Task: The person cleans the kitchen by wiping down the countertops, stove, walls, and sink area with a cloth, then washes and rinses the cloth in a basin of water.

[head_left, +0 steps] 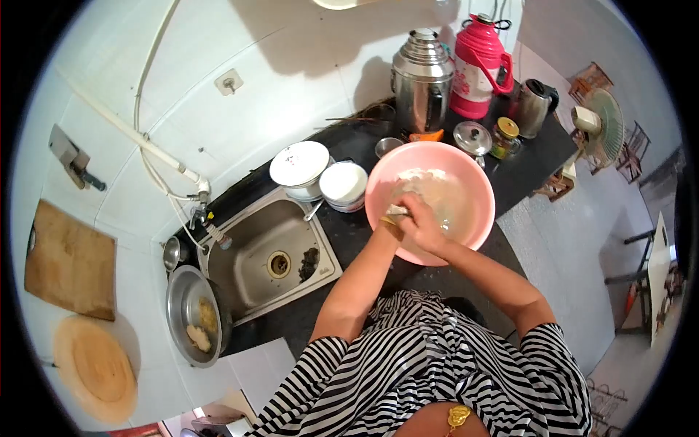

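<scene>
A large pink basin (480, 197) stands on the dark counter, with cloudy liquid and some pale pieces inside. Both hands are together over its near left part. My right hand (424, 226) is closed round something small and pale that I cannot make out, at the fingertips. Just left of it and partly behind it is my left hand (394, 218), with a yellowish band at the wrist; its fingers are mostly hidden.
Left of the basin are stacked white bowls (344, 182), a lidded pot (299, 164) and a steel sink (255, 255). A metal bowl (177, 313) holds food at the far left. Thermoses (422, 87), a kettle (532, 109) and jar (504, 138) stand behind, to the right.
</scene>
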A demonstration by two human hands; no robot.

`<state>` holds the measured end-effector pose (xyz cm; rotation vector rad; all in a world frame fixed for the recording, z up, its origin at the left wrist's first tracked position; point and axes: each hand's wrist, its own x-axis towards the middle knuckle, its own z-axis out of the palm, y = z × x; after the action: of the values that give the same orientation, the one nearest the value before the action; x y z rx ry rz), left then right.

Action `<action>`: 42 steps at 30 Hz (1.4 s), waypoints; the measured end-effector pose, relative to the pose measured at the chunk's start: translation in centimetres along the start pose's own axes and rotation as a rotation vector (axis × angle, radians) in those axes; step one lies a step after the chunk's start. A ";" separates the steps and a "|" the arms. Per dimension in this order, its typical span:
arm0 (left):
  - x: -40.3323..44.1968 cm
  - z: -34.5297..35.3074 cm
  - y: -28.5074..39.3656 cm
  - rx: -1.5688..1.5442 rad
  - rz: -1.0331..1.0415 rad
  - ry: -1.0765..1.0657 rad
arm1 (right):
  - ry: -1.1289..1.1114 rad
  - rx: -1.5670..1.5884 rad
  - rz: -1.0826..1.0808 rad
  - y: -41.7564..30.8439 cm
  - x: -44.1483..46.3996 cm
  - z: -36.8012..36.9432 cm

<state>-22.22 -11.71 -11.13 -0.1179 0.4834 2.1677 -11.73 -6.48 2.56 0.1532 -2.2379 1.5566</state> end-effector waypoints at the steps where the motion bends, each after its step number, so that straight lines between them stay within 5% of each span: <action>1: -0.4 0.8 -0.1 0.033 0.007 0.051 | 0.009 -0.269 -0.172 -0.7 -0.2 -0.1; 11: -1.4 5.0 -0.4 0.318 0.066 0.040 | 0.127 -0.346 -0.108 4.3 1.2 -1.0; 15: -1.3 6.9 -1.1 0.274 -0.011 0.190 | 0.216 -0.594 0.078 5.8 1.7 -1.6; 20: -3.7 9.8 -1.5 0.621 0.292 0.387 | 0.038 -0.755 0.260 6.6 2.1 -3.8; 25: -3.1 7.4 -1.4 0.453 0.098 0.397 | -0.136 -0.871 0.463 9.0 2.3 -4.5; 27: -4.5 8.7 -1.0 0.444 0.054 0.468 | -0.108 -0.900 0.728 9.0 2.2 -4.4; 30: -6.5 10.9 -0.6 0.620 0.020 0.678 | -0.142 -1.194 0.502 13.1 0.1 -4.0; 32: -5.6 8.7 -0.6 0.572 0.109 0.613 | -0.263 -1.138 0.552 11.3 -0.3 -3.7; 34: -6.1 9.4 -0.1 0.522 -0.151 0.480 | -0.375 -1.086 0.611 11.0 -0.3 -4.0; 37: -7.7 12.0 -0.5 0.299 -0.248 0.528 | -0.379 -1.283 0.336 12.3 0.8 -6.0; 39: -8.0 12.4 -1.0 0.174 -0.273 0.546 | -0.334 -0.664 0.514 11.5 3.2 -7.4; 42: -7.3 11.9 -1.8 0.019 -0.321 0.548 | -0.305 -0.205 0.489 6.7 4.1 -8.3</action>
<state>-15.37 -11.70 1.12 -0.7407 0.7363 1.7983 -15.40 4.17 0.73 -0.2536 -2.8171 1.6019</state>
